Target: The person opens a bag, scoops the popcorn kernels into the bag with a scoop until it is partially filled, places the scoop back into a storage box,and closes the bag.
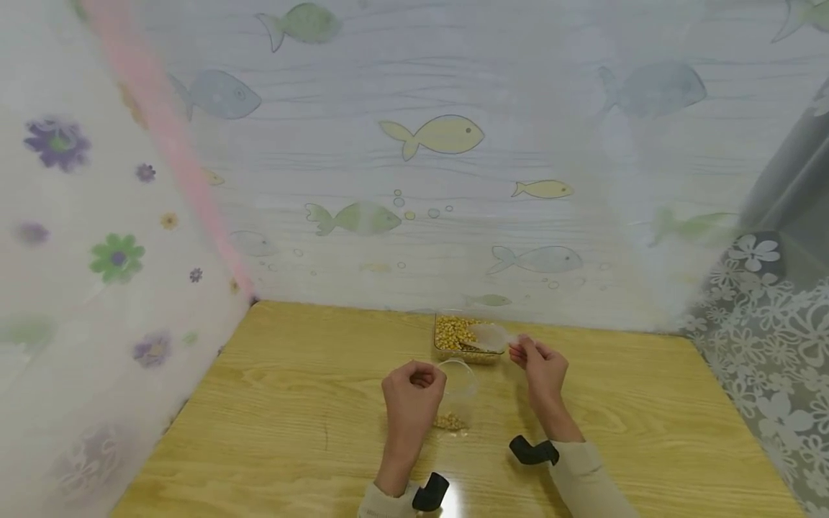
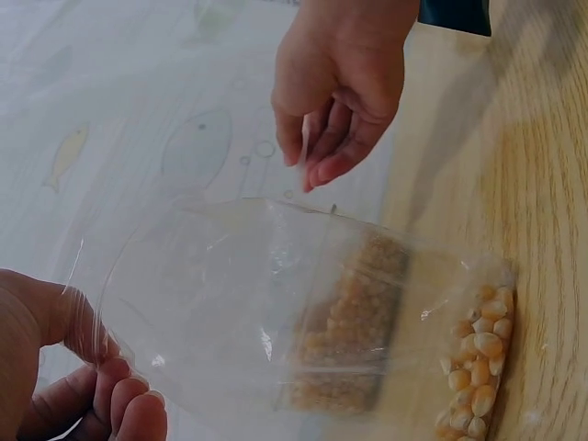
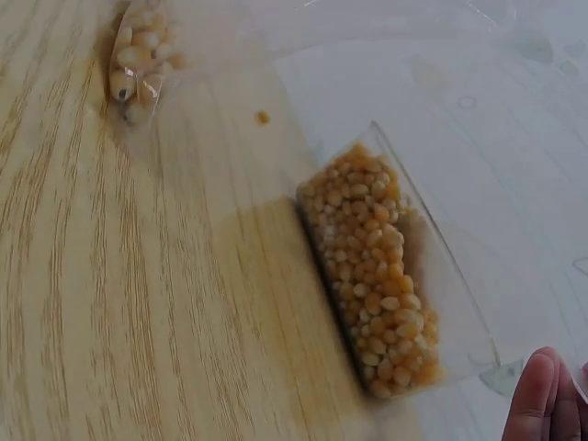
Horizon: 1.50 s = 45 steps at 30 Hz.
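Observation:
My left hand [image 1: 414,396] pinches the upper edge of a clear plastic bag [image 2: 202,303], which stands with its mouth spread. A small heap of corn kernels [image 2: 480,354] lies at the bottom of the bag. Behind it on the table is a clear rectangular container [image 1: 476,357] filled with more corn kernels [image 3: 367,276]. Between thumb and fingers my right hand [image 1: 544,367] holds the handle of a translucent scoop [image 1: 490,336]. The scoop's bowl overlaps the right part of the container in the head view. Only the fingertips [image 3: 535,395] of this hand show in the right wrist view.
The wood-grain table [image 1: 285,403] runs back to a fish-printed curtain [image 1: 427,180], close behind the container. A flower-printed sheet [image 1: 97,324] borders the left side, and white lace [image 1: 777,345] the right. One loose kernel-coloured bit [image 3: 263,118] shows near the bag.

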Each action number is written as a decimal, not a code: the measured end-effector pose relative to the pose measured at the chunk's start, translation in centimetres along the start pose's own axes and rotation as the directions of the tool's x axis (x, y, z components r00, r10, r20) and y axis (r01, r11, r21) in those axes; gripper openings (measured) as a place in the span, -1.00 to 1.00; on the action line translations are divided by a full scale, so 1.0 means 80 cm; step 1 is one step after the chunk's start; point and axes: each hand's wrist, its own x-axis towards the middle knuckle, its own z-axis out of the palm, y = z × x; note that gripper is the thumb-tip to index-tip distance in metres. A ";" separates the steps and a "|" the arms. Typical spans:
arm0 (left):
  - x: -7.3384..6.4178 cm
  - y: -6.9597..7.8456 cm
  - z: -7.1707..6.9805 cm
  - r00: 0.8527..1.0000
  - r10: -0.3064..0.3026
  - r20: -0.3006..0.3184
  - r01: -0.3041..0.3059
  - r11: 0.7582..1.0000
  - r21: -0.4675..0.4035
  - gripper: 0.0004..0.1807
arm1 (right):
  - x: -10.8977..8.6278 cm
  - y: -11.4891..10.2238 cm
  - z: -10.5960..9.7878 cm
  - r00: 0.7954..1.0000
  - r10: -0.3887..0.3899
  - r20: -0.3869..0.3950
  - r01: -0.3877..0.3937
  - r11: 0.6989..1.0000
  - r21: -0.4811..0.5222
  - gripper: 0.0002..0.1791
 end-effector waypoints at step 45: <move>-0.001 -0.001 0.005 1.000 -0.005 -0.012 0.005 1.000 -0.001 -0.84 | -0.012 -0.022 -0.011 0.923 0.273 0.272 -0.363 0.851 0.380 -0.60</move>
